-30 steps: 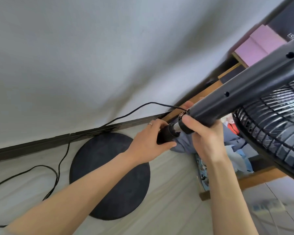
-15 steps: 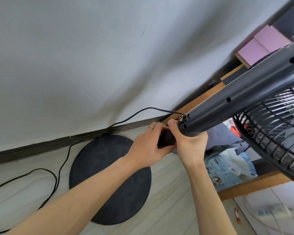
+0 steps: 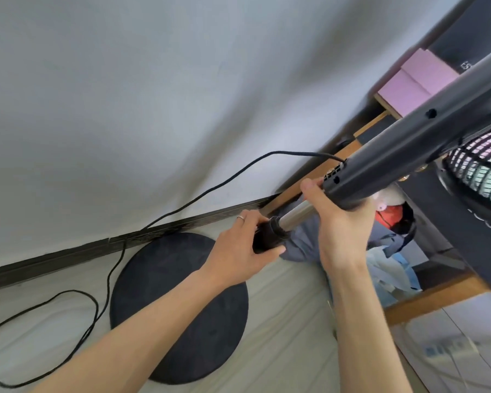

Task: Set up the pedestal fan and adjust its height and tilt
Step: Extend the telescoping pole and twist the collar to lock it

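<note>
The fan's dark grey upper column (image 3: pixel 403 148) runs diagonally from the upper right down to the middle. My right hand (image 3: pixel 340 222) grips its lower end. A shiny silver inner tube (image 3: pixel 296 212) sticks out below it and enters a black collar (image 3: pixel 270 234), which my left hand (image 3: pixel 238 248) grips. The black wire fan guard (image 3: pixel 476 171) hangs at the right edge. The round black fan base (image 3: pixel 179 304) lies flat on the floor beneath my arms. A black power cord (image 3: pixel 210 191) leaves the column's end and loops over the floor to the left.
A white wall with a dark skirting board (image 3: pixel 68 256) stands behind the base. Wooden shelving (image 3: pixel 425 296) at the right holds clothes and bags (image 3: pixel 386 245); pink boxes (image 3: pixel 414 83) sit higher up. A white power strip (image 3: pixel 451 350) lies on the floor at lower right.
The upper column has slid up and away from the black collar, baring a length of silver tube between my hands. My left hand stayed on the collar.
</note>
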The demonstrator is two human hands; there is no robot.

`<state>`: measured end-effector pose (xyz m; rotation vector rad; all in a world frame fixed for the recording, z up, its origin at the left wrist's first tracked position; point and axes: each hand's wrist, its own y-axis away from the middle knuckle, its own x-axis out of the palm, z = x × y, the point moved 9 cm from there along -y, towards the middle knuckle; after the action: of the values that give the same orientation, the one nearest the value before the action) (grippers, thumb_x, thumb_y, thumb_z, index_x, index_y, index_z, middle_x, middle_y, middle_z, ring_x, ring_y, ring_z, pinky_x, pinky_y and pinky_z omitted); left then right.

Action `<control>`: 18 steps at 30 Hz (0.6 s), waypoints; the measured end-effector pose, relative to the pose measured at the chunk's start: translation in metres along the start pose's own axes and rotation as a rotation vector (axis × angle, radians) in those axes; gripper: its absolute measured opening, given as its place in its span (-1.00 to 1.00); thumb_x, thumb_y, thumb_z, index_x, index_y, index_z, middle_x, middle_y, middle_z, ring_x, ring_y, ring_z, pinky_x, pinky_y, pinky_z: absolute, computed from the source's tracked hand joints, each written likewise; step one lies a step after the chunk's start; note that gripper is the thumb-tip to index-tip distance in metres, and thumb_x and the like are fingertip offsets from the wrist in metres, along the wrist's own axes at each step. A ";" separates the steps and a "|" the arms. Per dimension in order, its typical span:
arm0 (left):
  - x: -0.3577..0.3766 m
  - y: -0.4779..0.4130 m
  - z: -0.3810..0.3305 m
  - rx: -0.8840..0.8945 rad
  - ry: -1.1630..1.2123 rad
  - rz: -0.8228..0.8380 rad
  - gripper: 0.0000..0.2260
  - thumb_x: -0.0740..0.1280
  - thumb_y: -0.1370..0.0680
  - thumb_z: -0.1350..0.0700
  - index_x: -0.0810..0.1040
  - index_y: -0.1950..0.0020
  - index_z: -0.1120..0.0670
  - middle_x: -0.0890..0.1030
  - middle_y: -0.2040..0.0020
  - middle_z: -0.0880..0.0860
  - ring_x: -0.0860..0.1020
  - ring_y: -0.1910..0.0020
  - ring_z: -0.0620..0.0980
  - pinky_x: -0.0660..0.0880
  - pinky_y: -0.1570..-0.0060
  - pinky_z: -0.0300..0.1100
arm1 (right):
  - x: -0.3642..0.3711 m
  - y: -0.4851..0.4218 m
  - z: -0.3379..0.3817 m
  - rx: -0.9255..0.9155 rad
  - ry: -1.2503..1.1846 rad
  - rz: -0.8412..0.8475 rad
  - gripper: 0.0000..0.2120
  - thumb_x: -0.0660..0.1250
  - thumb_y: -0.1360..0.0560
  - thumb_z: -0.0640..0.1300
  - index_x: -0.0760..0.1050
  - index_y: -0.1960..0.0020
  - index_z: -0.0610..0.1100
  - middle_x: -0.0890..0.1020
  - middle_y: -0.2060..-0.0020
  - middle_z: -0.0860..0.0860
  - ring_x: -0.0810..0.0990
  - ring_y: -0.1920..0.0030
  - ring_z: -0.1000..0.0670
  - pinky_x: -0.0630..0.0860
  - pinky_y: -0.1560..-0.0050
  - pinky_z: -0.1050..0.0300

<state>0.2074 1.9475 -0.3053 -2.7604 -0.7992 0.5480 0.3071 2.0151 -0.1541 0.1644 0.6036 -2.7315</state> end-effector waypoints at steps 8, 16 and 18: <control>0.001 -0.003 0.000 -0.011 0.033 0.044 -0.60 0.43 -0.39 -0.26 0.21 0.00 -0.34 0.43 -0.01 -0.26 0.47 0.08 -0.30 0.37 0.20 -0.32 | 0.029 0.007 -0.041 0.328 -0.238 0.169 -0.74 0.52 -0.40 0.02 0.57 0.41 -0.01 0.60 0.40 -0.04 0.57 0.35 -0.04 0.49 0.14 0.00; 0.011 -0.005 0.011 -0.107 0.144 0.109 -0.60 0.46 -0.34 -0.26 0.30 -0.01 -0.28 0.56 0.10 -0.24 0.53 0.14 -0.30 0.40 0.26 -0.25 | 0.043 0.006 -0.037 0.347 -0.330 0.157 -0.44 0.41 -0.53 0.01 0.22 0.53 0.03 0.22 0.60 0.08 0.15 0.56 0.06 0.15 0.43 0.12; 0.016 -0.005 0.016 -0.141 0.147 0.147 -0.64 0.43 -0.35 -0.26 0.33 -0.01 -0.28 0.57 0.14 -0.26 0.55 0.18 -0.27 0.42 0.28 -0.24 | 0.042 0.006 -0.038 0.368 -0.354 0.052 -0.46 0.43 -0.49 0.00 0.18 0.51 0.03 0.17 0.58 0.09 0.11 0.56 0.07 0.09 0.43 0.11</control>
<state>0.2109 1.9623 -0.3234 -2.9644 -0.6287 0.3202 0.2710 2.0139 -0.1987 -0.2104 -0.0018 -2.7005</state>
